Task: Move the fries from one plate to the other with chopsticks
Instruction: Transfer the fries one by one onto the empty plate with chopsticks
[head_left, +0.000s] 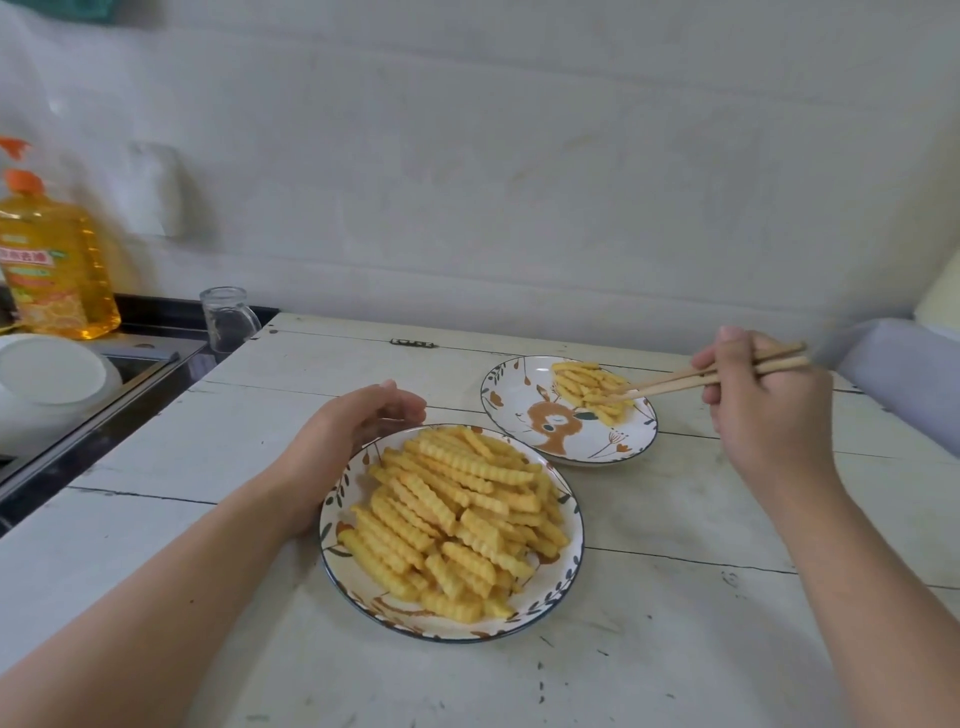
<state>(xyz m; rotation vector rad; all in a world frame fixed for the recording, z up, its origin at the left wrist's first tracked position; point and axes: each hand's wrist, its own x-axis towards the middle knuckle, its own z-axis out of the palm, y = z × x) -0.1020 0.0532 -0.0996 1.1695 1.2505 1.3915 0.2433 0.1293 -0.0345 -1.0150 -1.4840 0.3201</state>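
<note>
A near plate (343, 566) with a leaf pattern holds a large heap of crinkle-cut fries (457, 519). Behind it to the right, a far plate (524, 415) with a brown bear drawing holds a small pile of fries (584, 384). My right hand (763, 400) grips a pair of wooden chopsticks (685, 382); their tips lie in the small pile on the far plate. My left hand (348, 431) rests on the table at the near plate's left rim, fingers loosely curved along the edge, holding nothing.
The plates stand on a white wooden table (675, 519). A clear glass jar (226, 319) stands at the table's back left corner. Left of the table are a sink, white bowls (47, 384) and a yellow detergent bottle (52, 260). A wall runs behind.
</note>
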